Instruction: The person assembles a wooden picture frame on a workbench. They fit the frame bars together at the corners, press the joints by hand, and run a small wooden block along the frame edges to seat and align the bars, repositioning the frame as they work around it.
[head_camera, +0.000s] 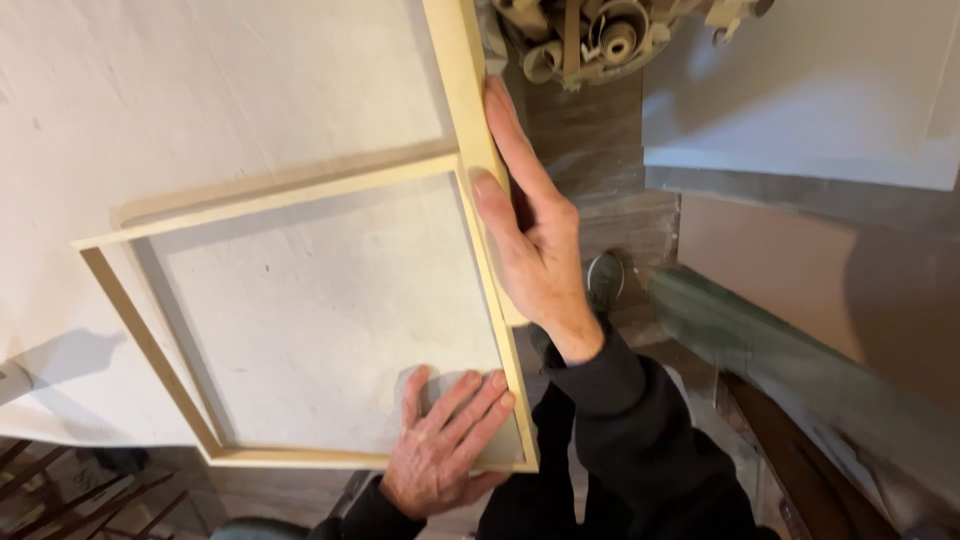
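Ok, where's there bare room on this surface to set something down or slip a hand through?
Bare room: the pale sheet above and left of the wooden frame, and the panel inside the frame, beyond the left hand. Crowded: the frame's right rail under the right hand, and the clutter of rolls at top.

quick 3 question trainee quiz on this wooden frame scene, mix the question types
1. True or false: the left hand lies flat inside the pale rectangular wooden frame.
2. Which frame part does the right hand press? A) near rail B) right rail C) far rail
3. Fill in: the frame lies on a large off-white ____.

Key: 1 true; 2 B; 3 sheet
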